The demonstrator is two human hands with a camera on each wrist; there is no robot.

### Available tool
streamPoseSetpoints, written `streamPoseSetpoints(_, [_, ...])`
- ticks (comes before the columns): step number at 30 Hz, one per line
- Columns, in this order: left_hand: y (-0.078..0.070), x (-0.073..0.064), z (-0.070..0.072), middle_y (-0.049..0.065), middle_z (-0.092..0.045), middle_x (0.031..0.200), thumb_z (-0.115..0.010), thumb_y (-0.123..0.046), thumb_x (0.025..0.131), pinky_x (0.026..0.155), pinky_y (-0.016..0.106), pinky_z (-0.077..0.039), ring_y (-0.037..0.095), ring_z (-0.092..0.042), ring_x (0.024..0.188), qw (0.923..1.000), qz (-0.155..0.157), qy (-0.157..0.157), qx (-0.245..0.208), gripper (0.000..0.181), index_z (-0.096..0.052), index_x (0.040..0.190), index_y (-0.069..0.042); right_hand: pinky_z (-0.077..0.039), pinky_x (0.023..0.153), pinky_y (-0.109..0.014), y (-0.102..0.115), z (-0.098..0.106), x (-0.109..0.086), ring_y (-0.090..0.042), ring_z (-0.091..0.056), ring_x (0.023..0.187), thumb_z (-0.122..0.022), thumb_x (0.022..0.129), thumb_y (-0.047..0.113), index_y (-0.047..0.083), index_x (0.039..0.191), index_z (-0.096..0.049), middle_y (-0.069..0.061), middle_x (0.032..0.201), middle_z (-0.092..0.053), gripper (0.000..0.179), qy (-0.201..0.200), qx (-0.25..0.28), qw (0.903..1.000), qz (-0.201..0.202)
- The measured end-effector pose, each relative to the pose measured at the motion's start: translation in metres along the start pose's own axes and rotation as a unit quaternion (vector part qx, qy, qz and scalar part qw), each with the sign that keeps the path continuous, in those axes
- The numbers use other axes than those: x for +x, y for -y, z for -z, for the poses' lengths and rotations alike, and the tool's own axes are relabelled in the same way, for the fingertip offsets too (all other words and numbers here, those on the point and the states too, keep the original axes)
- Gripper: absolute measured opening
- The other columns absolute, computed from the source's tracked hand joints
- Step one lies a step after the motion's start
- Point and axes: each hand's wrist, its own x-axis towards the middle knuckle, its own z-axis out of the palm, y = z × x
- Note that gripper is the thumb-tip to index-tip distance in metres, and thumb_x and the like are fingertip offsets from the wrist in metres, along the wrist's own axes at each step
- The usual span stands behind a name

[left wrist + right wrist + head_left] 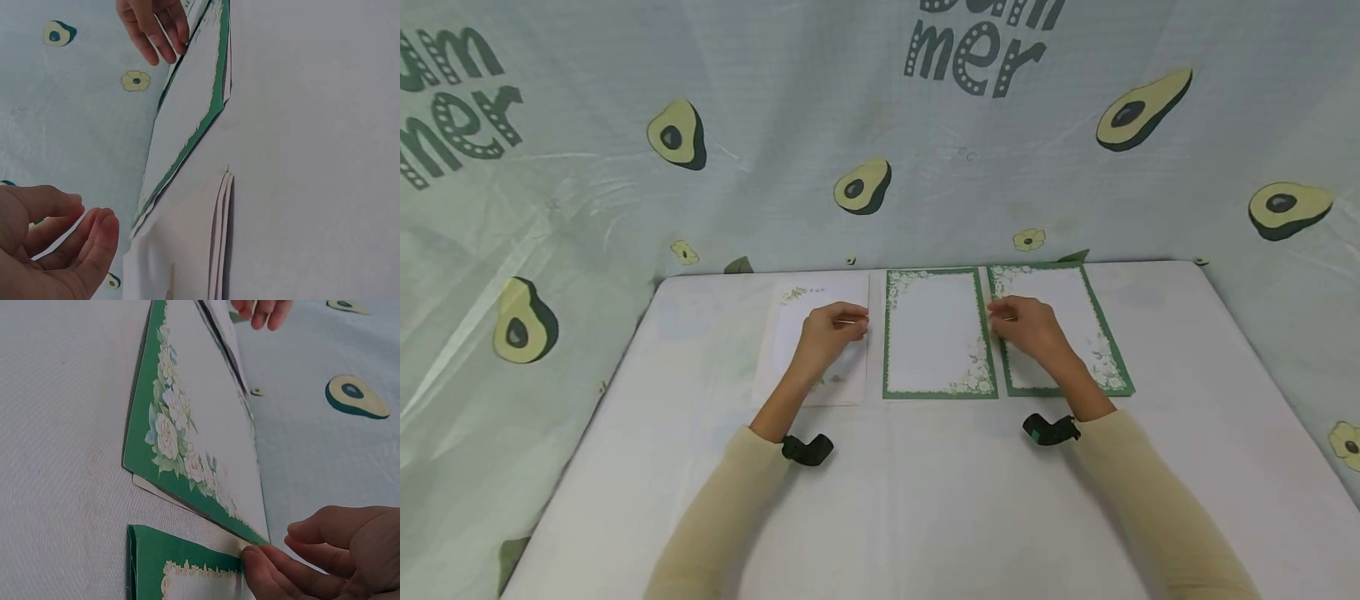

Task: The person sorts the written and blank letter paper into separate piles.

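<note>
Three paper sheets lie side by side. The left sheet [790, 333] is pale with a small floral print. Both the middle sheet [932, 333] and the right sheet [1086, 321] have green borders and white flowers. Over the left sheet's right side hovers my left hand [833, 331], fingers bent loosely toward the thumb with a gap between. My right hand [1028, 325] is at the right sheet's left edge, its fingertips [253, 553] close to the narrow gap beside the middle sheet. Thumb and fingers stand apart there, holding nothing.
The sheets lie near the far edge of a table [887, 492] with a white cover. Behind it hangs a pale cloth [760, 208] printed with avocados and lettering. Black wrist devices sit on the left wrist [807, 450] and the right wrist [1051, 429].
</note>
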Motion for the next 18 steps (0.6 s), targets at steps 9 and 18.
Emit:
streamPoseSetpoints(9, [0.004, 0.011, -0.019, 0.019, -0.070, 0.119, -0.068, -0.007, 0.097, 0.092, 0.038, -0.059, 0.031, -0.069, 0.109, 0.9980, 0.010, -0.010, 0.061, 0.034, -0.064, 0.129, 0.004, -0.058, 0.092, -0.040, -0.004, 0.000, 0.013, -0.031, -0.068, 0.110, -0.058, 0.105, 0.018, 0.000, 0.139, -0.059, -0.022, 0.127, -0.066, 0.038, 0.032, 0.056, 0.9961, -0.060])
streamPoseSetpoints(18, [0.002, 0.026, -0.031, 0.023, -0.066, 0.127, -0.065, -0.006, 0.098, 0.099, 0.042, -0.056, 0.034, -0.064, 0.119, 0.9984, 0.046, 0.002, 0.034, 0.042, -0.056, 0.138, 0.007, -0.061, 0.088, -0.033, -0.002, -0.002, 0.022, -0.029, -0.070, 0.105, -0.056, 0.105, 0.017, -0.005, 0.138, -0.056, -0.025, 0.123, -0.067, 0.039, 0.039, 0.108, 0.9896, -0.087])
